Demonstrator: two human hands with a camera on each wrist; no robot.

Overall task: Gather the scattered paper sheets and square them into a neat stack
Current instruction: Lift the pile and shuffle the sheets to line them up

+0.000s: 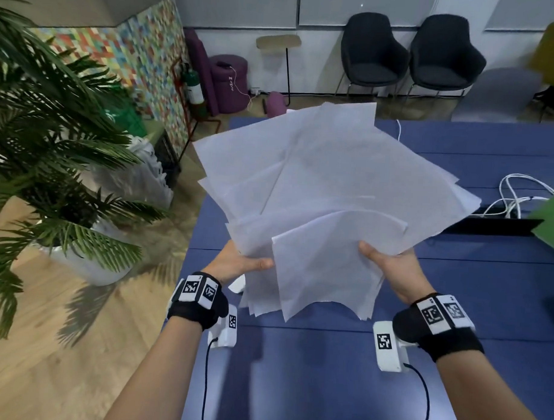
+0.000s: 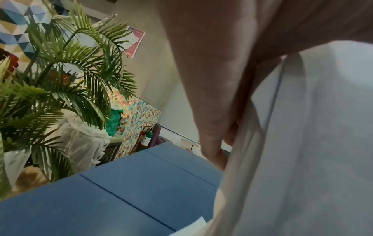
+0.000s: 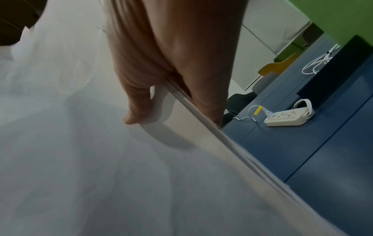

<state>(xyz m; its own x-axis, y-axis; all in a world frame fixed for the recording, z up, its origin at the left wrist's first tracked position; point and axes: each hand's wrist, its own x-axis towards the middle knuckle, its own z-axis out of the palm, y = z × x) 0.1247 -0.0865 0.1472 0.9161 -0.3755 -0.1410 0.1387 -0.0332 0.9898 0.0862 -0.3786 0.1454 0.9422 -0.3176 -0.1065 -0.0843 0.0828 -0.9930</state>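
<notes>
A loose, fanned bundle of several white paper sheets (image 1: 317,186) is held up above the blue table (image 1: 326,368), corners sticking out at different angles. My left hand (image 1: 245,260) grips the bundle's lower left edge, thumb on top and fingers underneath. My right hand (image 1: 390,264) grips the lower right edge the same way. In the left wrist view the fingers (image 2: 214,111) lie behind the paper sheets (image 2: 312,143). In the right wrist view my thumb (image 3: 137,95) presses the top sheet (image 3: 80,159), and the other fingers (image 3: 203,71) sit behind the layered edges.
A potted palm (image 1: 52,145) stands left of the table on the wooden floor. White cables (image 1: 518,199), a dark panel (image 1: 495,225) and a green sheet (image 1: 551,219) lie at the table's right. A white power strip (image 3: 286,116) rests on the table. Dark chairs (image 1: 409,57) line the far wall.
</notes>
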